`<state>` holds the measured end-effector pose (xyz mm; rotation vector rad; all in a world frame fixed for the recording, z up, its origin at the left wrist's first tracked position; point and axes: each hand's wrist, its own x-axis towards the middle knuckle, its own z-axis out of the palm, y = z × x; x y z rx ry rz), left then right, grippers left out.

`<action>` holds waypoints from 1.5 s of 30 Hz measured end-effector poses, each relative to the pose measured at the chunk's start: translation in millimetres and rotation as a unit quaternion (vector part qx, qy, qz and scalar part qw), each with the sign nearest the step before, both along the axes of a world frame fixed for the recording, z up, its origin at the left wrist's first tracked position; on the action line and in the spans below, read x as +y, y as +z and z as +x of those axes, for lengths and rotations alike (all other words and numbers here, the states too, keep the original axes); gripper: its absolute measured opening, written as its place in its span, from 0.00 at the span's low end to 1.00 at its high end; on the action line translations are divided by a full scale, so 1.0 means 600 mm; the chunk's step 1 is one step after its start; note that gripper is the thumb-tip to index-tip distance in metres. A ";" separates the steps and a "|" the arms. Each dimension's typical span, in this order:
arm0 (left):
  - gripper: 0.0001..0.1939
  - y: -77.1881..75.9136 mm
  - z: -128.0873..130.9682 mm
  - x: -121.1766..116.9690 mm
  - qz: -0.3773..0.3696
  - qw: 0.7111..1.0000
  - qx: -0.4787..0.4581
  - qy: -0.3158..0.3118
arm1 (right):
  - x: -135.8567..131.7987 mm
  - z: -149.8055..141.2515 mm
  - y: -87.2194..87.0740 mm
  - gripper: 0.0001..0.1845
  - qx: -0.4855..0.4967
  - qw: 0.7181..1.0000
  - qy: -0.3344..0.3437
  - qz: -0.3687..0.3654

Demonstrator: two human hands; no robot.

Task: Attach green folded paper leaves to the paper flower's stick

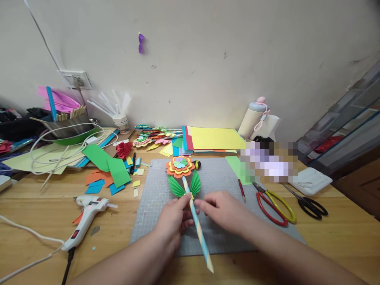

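A paper flower [179, 166] with layered orange, yellow, green and lilac petals lies tilted over the grey cutting mat [154, 221]. Its stem [198, 225] is a rolled paper tube striped in light blue and cream. Two pleated green leaves [195, 184] flank the upper stem, with a small yellow piece [192, 196] at their base. My left hand [175, 215] grips the stem just below the leaves, thumb on top. Close by on the right, my right hand [221, 208] has its fingers curled in a pinch beside the stem; whatever lies between the fingertips is hidden.
Left on the wooden table lie a white glue gun [87, 219] with its cord and green paper pieces [114, 168]. Red-and-yellow-handled scissors [274, 206], black scissors [311, 206] and a pencil [242, 190] lie right. Behind are stacked paper sheets [216, 138] and finished-looking paper flowers [145, 138].
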<state>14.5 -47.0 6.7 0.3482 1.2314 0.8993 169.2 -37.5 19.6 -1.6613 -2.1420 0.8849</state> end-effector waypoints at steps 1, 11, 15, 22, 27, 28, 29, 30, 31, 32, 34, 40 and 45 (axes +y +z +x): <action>0.10 0.000 0.002 0.001 0.003 1.000 0.004 0.000 | -0.015 -0.007 -0.001 0.25 0.013 1.000 0.007 -0.014; 0.12 0.005 0.019 0.016 -0.016 0.996 0.086 -0.023 | -0.011 -0.016 -0.027 0.21 0.238 0.924 -0.030 -0.296; 0.13 0.011 0.021 0.020 -0.030 0.994 0.088 -0.051 | -0.017 -0.009 -0.018 0.19 0.255 0.923 -0.022 -0.287; 0.12 0.014 0.015 0.021 -0.026 0.994 0.049 -0.094 | -0.018 0.000 -0.032 0.20 0.181 0.952 -0.010 -0.246; 0.12 0.027 -0.013 0.011 -0.044 0.989 -0.008 -0.139 | -0.017 0.007 -0.047 0.21 0.069 0.978 0.001 -0.194; 0.12 0.030 -0.019 0.006 -0.038 0.987 -0.022 -0.154 | -0.017 0.007 -0.046 0.20 0.055 0.982 0.003 -0.178; 0.12 0.033 -0.025 0.002 -0.032 0.983 -0.031 -0.176 | -0.019 0.007 -0.045 0.20 0.041 0.986 0.005 -0.163; 0.12 0.036 -0.031 -0.001 -0.021 0.978 -0.027 -0.205 | -0.020 0.006 -0.044 0.19 0.027 0.988 0.007 -0.150; 0.12 0.038 -0.038 -0.003 0.004 0.972 -0.001 -0.234 | -0.021 0.006 -0.042 0.19 0.014 0.990 0.009 -0.137; 0.13 0.038 -0.044 -0.001 0.043 0.966 0.051 -0.250 | -0.022 0.005 -0.040 0.19 0.000 0.992 0.009 -0.123; 0.12 0.036 -0.061 0.014 0.167 0.937 0.224 -0.209 | -0.023 0.004 -0.036 0.20 -0.024 0.996 0.011 -0.083; 0.13 0.003 -0.115 0.126 0.414 0.708 0.562 -0.106 | -0.029 -0.005 -0.036 0.21 -0.067 0.997 -0.013 0.022; 0.17 -0.025 -0.117 0.186 0.446 0.669 0.570 -0.168 | -0.032 -0.015 -0.046 0.16 -0.127 0.990 -0.006 0.062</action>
